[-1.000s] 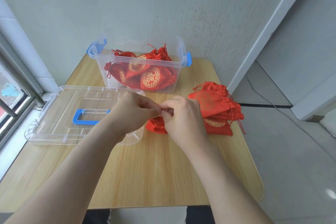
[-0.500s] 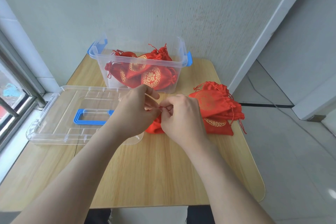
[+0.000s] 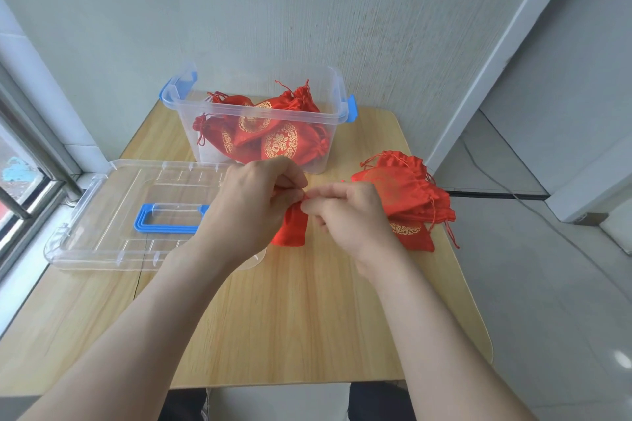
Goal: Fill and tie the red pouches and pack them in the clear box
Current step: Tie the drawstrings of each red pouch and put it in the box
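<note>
A pale wall [image 3: 307, 10] backs the wooden table [image 3: 290, 318] in front of you. Your left hand [image 3: 249, 208] and right hand [image 3: 352, 219] meet over its middle, fingers curled, both pinching the drawn neck of one red pouch [image 3: 290, 231], whose body shows between them. The clear box [image 3: 253, 112] stands open at the far edge, with several tied pouches [image 3: 278, 143] inside. Its lid [image 3: 113, 215] lies flat on the left, blue handle up. A pile [image 3: 403, 195] of more red bags sits just right of your right hand
</note>
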A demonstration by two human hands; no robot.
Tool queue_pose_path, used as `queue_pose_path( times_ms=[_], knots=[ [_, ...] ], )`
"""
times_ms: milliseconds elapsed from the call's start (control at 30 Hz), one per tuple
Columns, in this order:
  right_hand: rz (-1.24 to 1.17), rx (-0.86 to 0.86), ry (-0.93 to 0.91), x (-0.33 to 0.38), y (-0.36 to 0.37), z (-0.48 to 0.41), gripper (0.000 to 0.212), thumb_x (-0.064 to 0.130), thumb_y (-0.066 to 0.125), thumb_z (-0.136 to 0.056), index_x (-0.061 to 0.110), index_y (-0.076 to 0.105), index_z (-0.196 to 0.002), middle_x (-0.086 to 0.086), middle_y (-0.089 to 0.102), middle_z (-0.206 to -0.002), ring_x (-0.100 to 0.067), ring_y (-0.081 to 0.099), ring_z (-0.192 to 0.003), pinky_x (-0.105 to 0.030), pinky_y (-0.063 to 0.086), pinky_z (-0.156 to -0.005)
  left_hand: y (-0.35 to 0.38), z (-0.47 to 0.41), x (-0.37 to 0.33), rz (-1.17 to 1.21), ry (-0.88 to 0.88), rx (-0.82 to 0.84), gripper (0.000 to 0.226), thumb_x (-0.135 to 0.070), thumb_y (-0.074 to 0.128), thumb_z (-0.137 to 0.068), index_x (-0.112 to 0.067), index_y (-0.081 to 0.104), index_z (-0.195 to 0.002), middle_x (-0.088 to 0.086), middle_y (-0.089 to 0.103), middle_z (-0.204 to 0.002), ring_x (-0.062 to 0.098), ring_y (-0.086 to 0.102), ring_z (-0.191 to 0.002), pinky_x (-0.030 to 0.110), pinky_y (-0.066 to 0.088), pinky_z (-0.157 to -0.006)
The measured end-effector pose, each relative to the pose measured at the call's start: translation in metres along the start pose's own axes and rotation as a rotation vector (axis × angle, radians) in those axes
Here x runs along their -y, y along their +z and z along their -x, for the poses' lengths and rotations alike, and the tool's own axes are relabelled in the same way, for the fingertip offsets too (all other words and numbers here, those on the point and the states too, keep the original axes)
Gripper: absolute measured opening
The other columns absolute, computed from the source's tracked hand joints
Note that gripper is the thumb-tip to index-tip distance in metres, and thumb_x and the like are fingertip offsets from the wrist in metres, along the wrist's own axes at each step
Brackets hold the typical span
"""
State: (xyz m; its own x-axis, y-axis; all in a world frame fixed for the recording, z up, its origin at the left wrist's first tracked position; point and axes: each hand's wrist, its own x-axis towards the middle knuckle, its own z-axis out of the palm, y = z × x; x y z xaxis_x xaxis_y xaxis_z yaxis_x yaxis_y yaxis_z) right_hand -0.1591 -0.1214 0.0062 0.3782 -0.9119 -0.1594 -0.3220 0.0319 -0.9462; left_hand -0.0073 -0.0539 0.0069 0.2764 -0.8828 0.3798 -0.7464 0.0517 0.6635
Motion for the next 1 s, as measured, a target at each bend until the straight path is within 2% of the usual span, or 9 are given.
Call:
queue_pose_path(
  times_ms=[67,167,333,400,500,633,800,1000],
  knots=[
    [-0.233,0.102,0.124,0.0,-0.003,-0.001,0.009,0.001,0.073,-0.087,0.009,0.077,-0.085,-0.001,0.059,-0.064,-0.015,0.052,-0.06,-0.027,0.04,-0.059,-0.001,0.0,0.0,0.037,-0.001,0.025,0.022,-0.003,0.078,-0.089,-0.024,0.075,-0.093,-0.015,0.077,-0.086,-0.001,0.072,-0.083,0.028,0.059,-0.082],
    [-0.447,0.201,0.224,0.002,-0.005,-0.003,0.012,-0.005,0.067,-0.091,0.005,0.071,-0.086,-0.006,0.053,-0.067,-0.015,0.047,-0.057,-0.027,0.035,-0.055,-0.004,0.001,-0.002,0.079,0.014,0.038,0.023,-0.002,0.075,-0.089,-0.024,0.072,-0.09,-0.013,0.076,-0.085,0.001,0.073,-0.083,0.029,0.061,-0.081],
    [-0.629,0.31,0.296,0.006,-0.007,-0.001,0.021,-0.004,0.059,-0.095,0.006,0.07,-0.08,-0.006,0.053,-0.069,-0.014,0.046,-0.058,-0.023,0.036,-0.054,-0.01,0.003,-0.004,0.073,0.084,-0.012,0.023,-0.002,0.077,-0.086,-0.025,0.078,-0.087,-0.013,0.075,-0.088,0.005,0.073,-0.09,0.028,0.061,-0.086],
    [-0.673,0.32,0.311,0.007,-0.007,0.0,0.023,-0.004,0.059,-0.096,0.006,0.07,-0.079,-0.005,0.054,-0.07,-0.013,0.046,-0.059,-0.023,0.035,-0.056,-0.011,0.004,-0.004,0.084,0.1,-0.045,0.022,-0.003,0.08,-0.085,-0.025,0.081,-0.087,-0.011,0.074,-0.089,0.008,0.074,-0.087,0.024,0.061,-0.081],
    [-0.726,0.319,0.325,0.008,-0.006,0.001,0.019,-0.003,0.059,-0.096,0.006,0.068,-0.082,-0.005,0.053,-0.07,-0.013,0.047,-0.059,-0.024,0.034,-0.059,-0.011,0.004,-0.007,0.093,0.095,-0.095,0.02,-0.005,0.082,-0.084,-0.025,0.082,-0.085,-0.012,0.073,-0.087,0.004,0.075,-0.08,0.015,0.058,-0.072],
    [-0.713,0.292,0.303,0.007,-0.004,-0.001,0.012,-0.002,0.062,-0.096,0.005,0.068,-0.089,-0.005,0.056,-0.071,-0.012,0.05,-0.059,-0.022,0.038,-0.058,-0.01,0.005,-0.006,0.11,0.094,-0.098,0.016,-0.006,0.083,-0.084,-0.021,0.084,-0.086,-0.01,0.077,-0.089,0.0,0.075,-0.08,0.014,0.058,-0.071],
    [-0.592,0.201,0.254,0.003,-0.003,-0.004,0.008,-0.004,0.068,-0.093,0.002,0.072,-0.091,-0.006,0.064,-0.069,-0.014,0.054,-0.061,-0.023,0.042,-0.057,-0.008,0.006,0.001,0.09,0.143,-0.036,0.014,-0.006,0.081,-0.088,-0.015,0.086,-0.097,-0.008,0.08,-0.103,-0.001,0.075,-0.085,0.018,0.062,-0.078],
    [-0.341,0.178,0.19,-0.001,-0.006,-0.003,0.005,-0.001,0.074,-0.09,0.0,0.077,-0.094,-0.005,0.066,-0.069,-0.015,0.056,-0.064,-0.026,0.045,-0.061,-0.009,0.006,0.008,-0.005,0.194,0.055,0.009,-0.007,0.079,-0.084,-0.016,0.082,-0.084,-0.012,0.077,-0.089,0.002,0.074,-0.079,0.026,0.062,-0.072]
  ],
)
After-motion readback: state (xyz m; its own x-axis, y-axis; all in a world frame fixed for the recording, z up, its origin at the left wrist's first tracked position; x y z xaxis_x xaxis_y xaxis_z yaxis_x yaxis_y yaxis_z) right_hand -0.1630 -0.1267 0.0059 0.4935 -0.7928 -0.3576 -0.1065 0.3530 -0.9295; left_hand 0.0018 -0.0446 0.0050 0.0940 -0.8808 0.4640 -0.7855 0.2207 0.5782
